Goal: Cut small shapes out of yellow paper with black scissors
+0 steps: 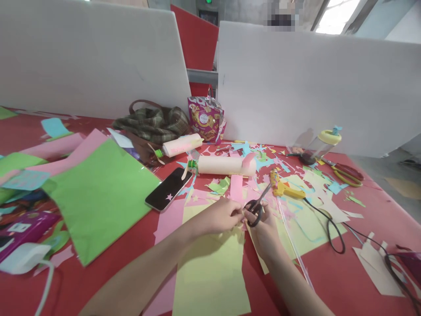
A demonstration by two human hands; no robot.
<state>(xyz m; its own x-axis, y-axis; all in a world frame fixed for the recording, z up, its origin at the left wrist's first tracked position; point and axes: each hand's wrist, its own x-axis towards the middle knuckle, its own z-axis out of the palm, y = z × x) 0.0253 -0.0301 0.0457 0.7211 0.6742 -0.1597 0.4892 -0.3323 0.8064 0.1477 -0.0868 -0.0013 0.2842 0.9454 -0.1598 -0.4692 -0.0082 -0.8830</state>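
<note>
Scissors with dark handles (252,206) are in my right hand (265,226), with fingers around the handle loops and blades pointing up and away to the right. Close beside it, my left hand (226,215) is closed in a pinch, its fingertips nearly meeting the right fingers. Whatever it holds is too small and covered to make out. Beneath both hands lies pale yellow paper (210,272), partly over a pink sheet (167,228). Just beyond them, a paper-wrapped bottle (223,166) with a green cap lies on its side, a pink strip (236,188) hanging toward me.
A yellow glue gun (286,190) with a black cable lies right of the hands. A phone (169,189) and green sheet (101,197) are left. Behind are a second wrapped bottle (183,145), a snack bag (207,119) and red-handled scissors (348,172). Paper scraps litter the red table.
</note>
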